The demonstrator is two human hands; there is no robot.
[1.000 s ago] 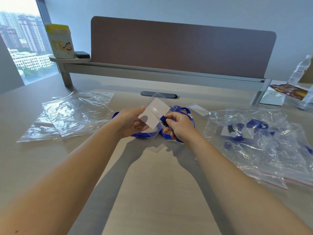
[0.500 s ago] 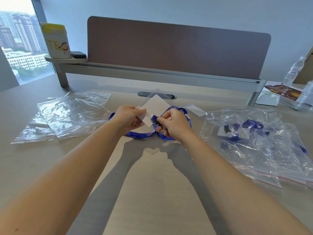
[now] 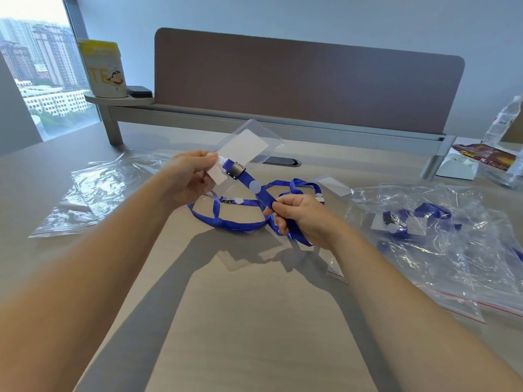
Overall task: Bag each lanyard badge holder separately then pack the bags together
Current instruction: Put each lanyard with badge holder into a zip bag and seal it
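Left hand point(image 3: 188, 176) pinching the clear badge holder point(image 3: 246, 145) aloft, right hand point(image 3: 302, 219) gripping the blue lanyard point(image 3: 256, 190): best gathering strap into loops before bagging.

Right hand point(image 3: 304, 220) slid off the black clip point(image 3: 235, 170), now down the blue lanyard point(image 3: 259, 193), strap pulled taut; left hand point(image 3: 188, 179) lifted badge holder point(image 3: 246, 147) higher.
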